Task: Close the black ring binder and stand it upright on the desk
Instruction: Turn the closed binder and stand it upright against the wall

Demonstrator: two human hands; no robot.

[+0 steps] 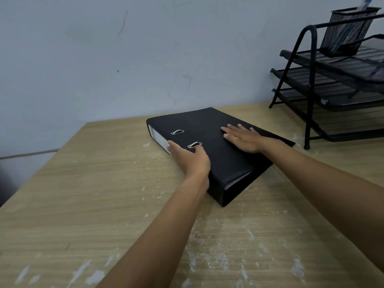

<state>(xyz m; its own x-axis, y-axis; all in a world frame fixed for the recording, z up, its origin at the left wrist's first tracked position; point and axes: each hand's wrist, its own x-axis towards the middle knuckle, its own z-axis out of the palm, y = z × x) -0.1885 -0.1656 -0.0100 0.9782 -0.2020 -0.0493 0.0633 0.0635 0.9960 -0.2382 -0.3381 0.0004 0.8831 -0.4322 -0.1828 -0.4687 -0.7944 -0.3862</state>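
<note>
Left hand (pixel 190 161): fingers curved over the spine edge of the binder (pixel 209 150), thumb tip touching the nearer metal ring slot (pixel 194 144), other fingers down against the white spine label (pixel 161 140). A loose hold on the edge, not a full clench. Right hand (pixel 242 138): fingers spread and flat, palm pressed on the top cover, at about 3 o'clock from the left hand; nothing clasped.

Binder was closed and lay flat on the desk (pixel 83 204), spine toward 9 o'clock, cover up. A second ring slot (pixel 177 132) sat just beyond the first, toward 11 o'clock. White paper edges (pixel 236 180) showed between the covers at the near end. No writing readable on the spine label; it looked blank, though blurred.

Containers: a black mesh pen cup (pixel 349 32) stood on the top tier of a black wire tray rack (pixel 324 90) at about 2 o'clock from the binder, well apart from it. Something pale blue stuck out of the cup, cut off by the frame edge; could not tell what. Lower tiers of the rack: contents not discernible.

Desk surface was light wood grain with pale scuffs.
</note>
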